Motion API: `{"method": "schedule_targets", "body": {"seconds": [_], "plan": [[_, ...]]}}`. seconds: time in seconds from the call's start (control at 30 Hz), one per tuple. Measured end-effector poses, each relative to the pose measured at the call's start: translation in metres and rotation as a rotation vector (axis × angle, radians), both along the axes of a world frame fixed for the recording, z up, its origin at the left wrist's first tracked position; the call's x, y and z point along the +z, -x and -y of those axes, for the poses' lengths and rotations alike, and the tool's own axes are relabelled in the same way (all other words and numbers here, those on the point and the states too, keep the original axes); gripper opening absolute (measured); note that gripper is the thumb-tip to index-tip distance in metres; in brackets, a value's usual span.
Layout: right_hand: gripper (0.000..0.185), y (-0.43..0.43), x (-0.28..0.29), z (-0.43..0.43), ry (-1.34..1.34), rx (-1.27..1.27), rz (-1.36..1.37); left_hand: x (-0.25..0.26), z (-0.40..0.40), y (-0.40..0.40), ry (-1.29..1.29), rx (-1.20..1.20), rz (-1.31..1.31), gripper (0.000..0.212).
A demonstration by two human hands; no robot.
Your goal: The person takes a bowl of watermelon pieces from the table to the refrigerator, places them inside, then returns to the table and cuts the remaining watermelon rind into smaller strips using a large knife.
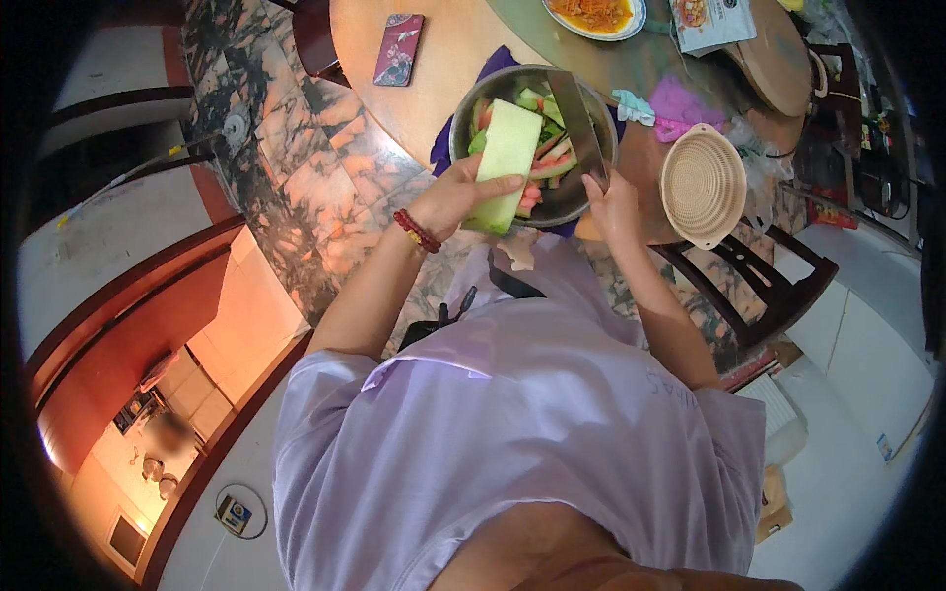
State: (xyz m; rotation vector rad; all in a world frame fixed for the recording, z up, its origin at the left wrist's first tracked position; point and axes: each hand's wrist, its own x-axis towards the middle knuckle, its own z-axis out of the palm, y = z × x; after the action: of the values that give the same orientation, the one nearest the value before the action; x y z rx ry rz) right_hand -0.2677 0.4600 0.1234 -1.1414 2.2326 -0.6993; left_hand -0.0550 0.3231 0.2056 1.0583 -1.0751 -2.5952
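Observation:
My left hand [473,190] grips a long pale green slab of melon or gourd [508,148], its thumb across the face, over the near left part of a round metal basin [460,122]. My right hand [612,199] holds a wide-bladed kitchen knife [580,129] by its near end, with the blade pointing away over the basin's right side. Inside the basin lie green rind pieces and strips with pink-red flesh [554,167], which look like watermelon rind. A dark purple cloth [443,144] shows under the basin. The blade and the slab are apart.
On the round table [355,44] lie a patterned phone or case [399,50], a plate of orange food [596,16], a printed packet [711,26], a teal cloth or tissue [633,108] and a pink-purple plastic bag [684,109]. A beige woven-look basket [703,186] sits right, above a dark wooden chair [761,284].

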Motion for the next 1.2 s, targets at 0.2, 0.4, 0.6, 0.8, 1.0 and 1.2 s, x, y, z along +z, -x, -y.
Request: {"method": "schedule_targets", "body": {"seconds": [0.2, 0.4, 0.6, 0.8, 1.0, 1.2], "plan": [[0.032, -0.017, 0.025, 0.005, 0.020, -0.076, 0.263, 0.000, 0.005, 0.010, 0.198, 0.036, -0.045, 0.034], [0.031, -0.015, 0.029, 0.004, 0.091, -0.098, 0.323, -0.012, 0.003, 0.015, 0.511, 0.070, -0.096, 0.030], [0.029, -0.010, 0.031, 0.002, 0.045, -0.112, 0.246, -0.016, 0.001, 0.020, 0.768, 0.016, -0.031, 0.033], [0.029, -0.007, 0.017, -0.005, 0.023, -0.110, 0.217, -0.024, -0.004, 0.023, 0.989, -0.003, -0.027, 0.034], [0.028, -0.007, 0.017, 0.002, -0.125, -0.284, 0.667, -0.019, -0.007, 0.028, 1.106, 0.036, -0.040, 0.037], [0.036, -0.027, 0.029, 0.025, 0.012, -0.573, 1.226, -0.014, -0.024, 0.046, 0.392, 0.423, 0.008, 0.042]]}}
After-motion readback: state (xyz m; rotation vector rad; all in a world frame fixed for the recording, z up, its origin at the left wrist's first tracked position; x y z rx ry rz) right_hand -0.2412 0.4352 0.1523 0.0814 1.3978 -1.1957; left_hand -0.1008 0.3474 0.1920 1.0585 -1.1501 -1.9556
